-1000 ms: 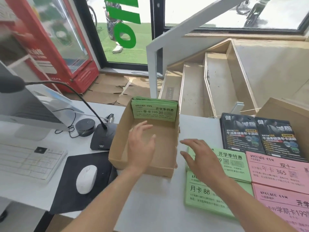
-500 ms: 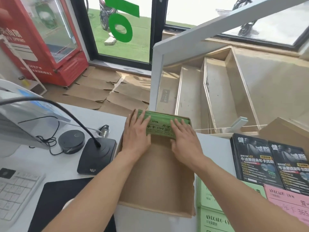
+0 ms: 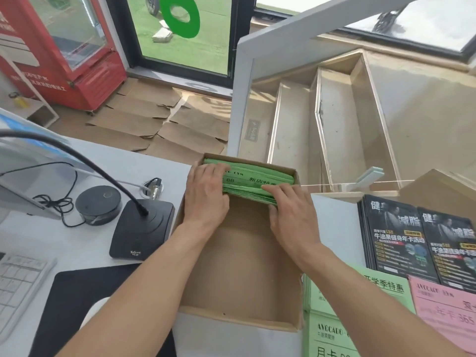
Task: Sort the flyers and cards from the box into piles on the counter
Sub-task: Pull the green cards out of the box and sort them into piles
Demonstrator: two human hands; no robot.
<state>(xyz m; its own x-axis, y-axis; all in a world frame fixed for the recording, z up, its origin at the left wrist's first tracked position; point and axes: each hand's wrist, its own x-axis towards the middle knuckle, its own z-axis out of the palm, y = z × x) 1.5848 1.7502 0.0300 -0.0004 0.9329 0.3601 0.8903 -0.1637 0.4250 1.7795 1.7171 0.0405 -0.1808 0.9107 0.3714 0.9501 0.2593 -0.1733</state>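
Far left on the counter (image 3: 64,243): keyboard (image 3: 18,284), dark mouse pad (image 3: 85,305), gooseneck microphone base (image 3: 141,228). Centre: open cardboard box (image 3: 242,274), mostly bare inside. At its far end, left hand (image 3: 206,194) and right hand (image 3: 291,215), a second ago hovering above the near end, now curled around a leaning stack of green cards (image 3: 255,182), fingers gripping its edges. Last stack about to leave the box, by the look of it. Right: sorted piles of green flyers (image 3: 332,328), pink flyers (image 3: 448,313), black flyers (image 3: 417,240).
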